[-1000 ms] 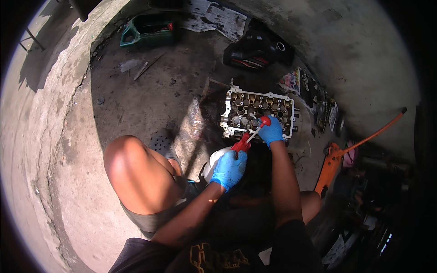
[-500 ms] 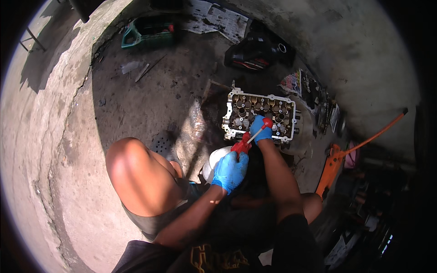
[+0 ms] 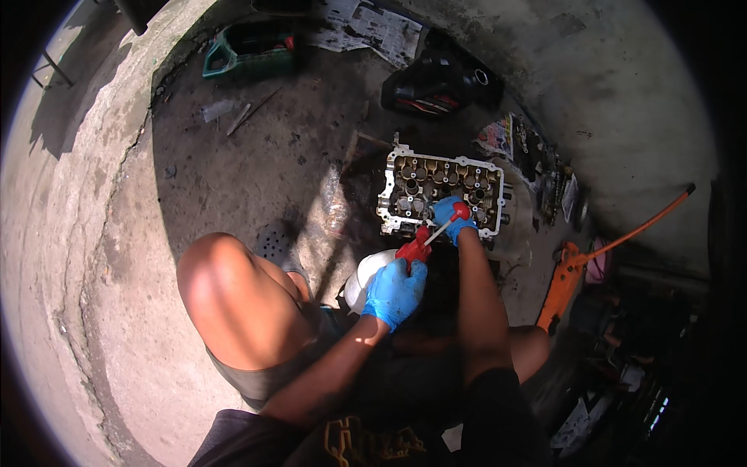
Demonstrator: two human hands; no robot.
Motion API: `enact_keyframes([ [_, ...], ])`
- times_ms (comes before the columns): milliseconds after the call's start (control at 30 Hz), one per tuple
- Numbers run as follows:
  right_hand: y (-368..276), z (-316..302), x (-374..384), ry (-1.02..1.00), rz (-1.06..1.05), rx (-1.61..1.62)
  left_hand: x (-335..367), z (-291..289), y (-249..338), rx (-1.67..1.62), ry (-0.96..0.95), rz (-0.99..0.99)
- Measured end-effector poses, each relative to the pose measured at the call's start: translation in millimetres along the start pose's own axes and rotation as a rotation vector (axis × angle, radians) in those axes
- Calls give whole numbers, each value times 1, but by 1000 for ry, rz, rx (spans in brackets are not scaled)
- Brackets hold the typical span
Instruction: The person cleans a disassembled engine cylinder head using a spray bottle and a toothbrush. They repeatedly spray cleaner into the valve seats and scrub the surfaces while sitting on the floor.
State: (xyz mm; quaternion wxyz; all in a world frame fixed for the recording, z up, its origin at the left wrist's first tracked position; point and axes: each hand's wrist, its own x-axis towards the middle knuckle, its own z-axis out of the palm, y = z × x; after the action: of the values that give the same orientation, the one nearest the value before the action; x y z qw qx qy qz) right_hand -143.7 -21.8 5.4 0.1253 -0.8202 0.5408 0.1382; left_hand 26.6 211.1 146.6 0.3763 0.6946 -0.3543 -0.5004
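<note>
My left hand (image 3: 395,294), in a blue glove, is closed around the red head of a white pump sprayer (image 3: 369,277). From that head a pale plunger rod slants up to a red knob (image 3: 461,211). My right hand (image 3: 464,223), also gloved in blue, is just under the knob, over the near side of an engine cylinder head (image 3: 478,161). Its fingers look curled down; the knob and the hand itself hide what they hold, if anything. Dark, oily valve parts sit inside the cylinder head's pale metal rim.
A cut green container (image 3: 220,60) and a black oil jug (image 3: 420,89) lie farther off, with newspaper (image 3: 366,31) behind them. An orange jack (image 3: 562,284) with a long handle stands to the right. My bare knee (image 3: 222,272) is on the left, beside a perforated shoe (image 3: 274,243).
My right hand has shifted slightly right, and the red knob with it. My left hand keeps its grip on the sprayer. The view has moved a little.
</note>
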Motion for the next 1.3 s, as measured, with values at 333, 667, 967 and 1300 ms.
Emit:
enact_keyframes([
  [333, -25, -16, -9, 57, -3, 26, -2, -3, 4, -74, -57, -155],
  [667, -67, -127, -24, -358, 22, -139, 2, -10, -2, -103, -89, -244],
  [967, -80, -88, -27, -347, -13, -353, 1, -31, 14, -80, -159, -258],
  [1300, -45, -161, -52, -127, -161, -275, -7, -44, 36, -2, -173, -50],
])
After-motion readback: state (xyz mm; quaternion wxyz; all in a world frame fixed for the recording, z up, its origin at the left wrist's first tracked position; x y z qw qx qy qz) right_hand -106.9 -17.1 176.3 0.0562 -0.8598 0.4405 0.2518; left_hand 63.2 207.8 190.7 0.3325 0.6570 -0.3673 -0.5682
